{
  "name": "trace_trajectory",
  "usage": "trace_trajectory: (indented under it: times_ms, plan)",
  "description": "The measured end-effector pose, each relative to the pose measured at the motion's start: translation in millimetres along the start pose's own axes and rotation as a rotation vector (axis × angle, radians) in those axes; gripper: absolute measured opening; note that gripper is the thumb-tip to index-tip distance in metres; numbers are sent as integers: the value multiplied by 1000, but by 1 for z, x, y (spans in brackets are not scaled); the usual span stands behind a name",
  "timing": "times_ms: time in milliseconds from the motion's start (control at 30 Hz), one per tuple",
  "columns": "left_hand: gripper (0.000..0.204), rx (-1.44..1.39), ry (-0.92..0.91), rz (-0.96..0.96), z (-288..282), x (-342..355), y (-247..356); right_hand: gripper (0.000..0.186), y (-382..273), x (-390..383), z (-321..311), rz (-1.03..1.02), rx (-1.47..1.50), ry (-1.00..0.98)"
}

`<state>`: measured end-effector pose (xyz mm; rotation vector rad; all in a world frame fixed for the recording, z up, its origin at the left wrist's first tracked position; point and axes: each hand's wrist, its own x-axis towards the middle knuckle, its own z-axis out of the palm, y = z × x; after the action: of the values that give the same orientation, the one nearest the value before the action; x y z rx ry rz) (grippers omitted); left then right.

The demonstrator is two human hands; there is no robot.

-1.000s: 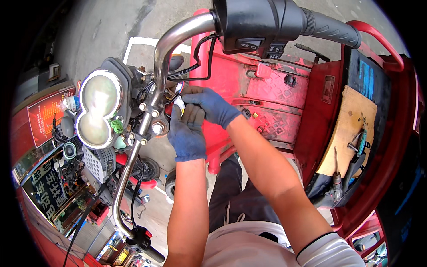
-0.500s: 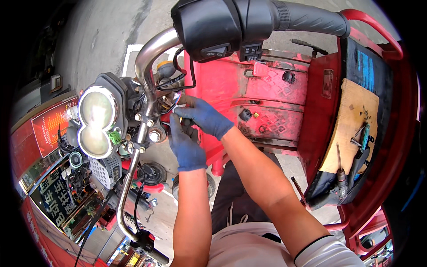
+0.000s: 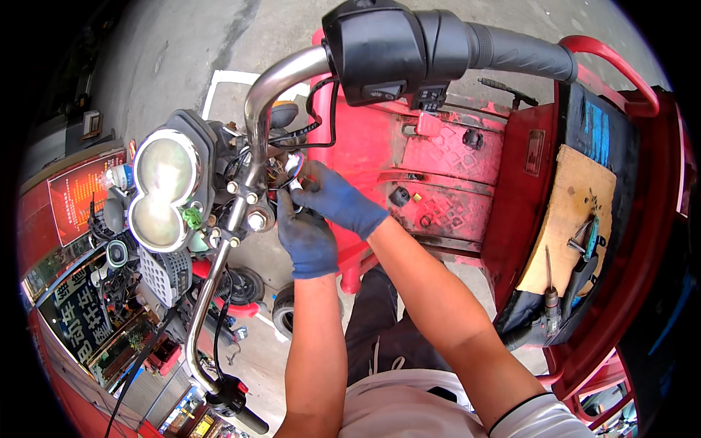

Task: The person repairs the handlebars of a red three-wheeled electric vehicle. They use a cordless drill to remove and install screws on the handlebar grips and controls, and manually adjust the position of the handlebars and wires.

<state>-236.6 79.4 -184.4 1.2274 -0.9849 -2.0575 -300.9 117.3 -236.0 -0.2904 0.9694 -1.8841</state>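
Observation:
My left hand point(image 3: 307, 239) and right hand point(image 3: 340, 200), both in blue work gloves, meet just right of the handlebar clamp. Their fingertips close around a small white connector point(image 3: 295, 182), much of it covered by the gloves. Thin coloured wires point(image 3: 293, 165) come out above it, beside a bundle of cables behind the chrome handlebar point(image 3: 257, 109). The left index finger points up along the connector's near side, while the right thumb and fingers pinch it from the right.
A twin-dial instrument cluster point(image 3: 164, 190) sits left of the handlebar. The black grip and switch housing point(image 3: 394, 55) overhang the red floor point(image 3: 358, 142). On the seat at right lie cardboard point(image 3: 555, 219), a screwdriver point(image 3: 551, 303) and other tools. Wheels point(image 3: 244, 285) stand below.
The view has shifted slightly, so the handlebar and switch housing appear farther right and lower. Both hands stay together at the wires, with the right fingers now a little lower over the connector.

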Motion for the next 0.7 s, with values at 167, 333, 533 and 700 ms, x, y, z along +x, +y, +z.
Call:
trace_trajectory:
  times_ms: [167,333,533,700]
  plan:
    - [46,-35,-15,-79,-7,12,-2,47,0,7,7,8,-52,58]
    - [49,-14,1,-64,-2,13,1,42,-8,5,10,40,-81,106]
    - [45,-11,-23,-10,3,17,4,33,-6,8,15,5,-133,172]
    - [42,-31,-4,24,5,24,0,27,-7,9,21,21,-147,300]
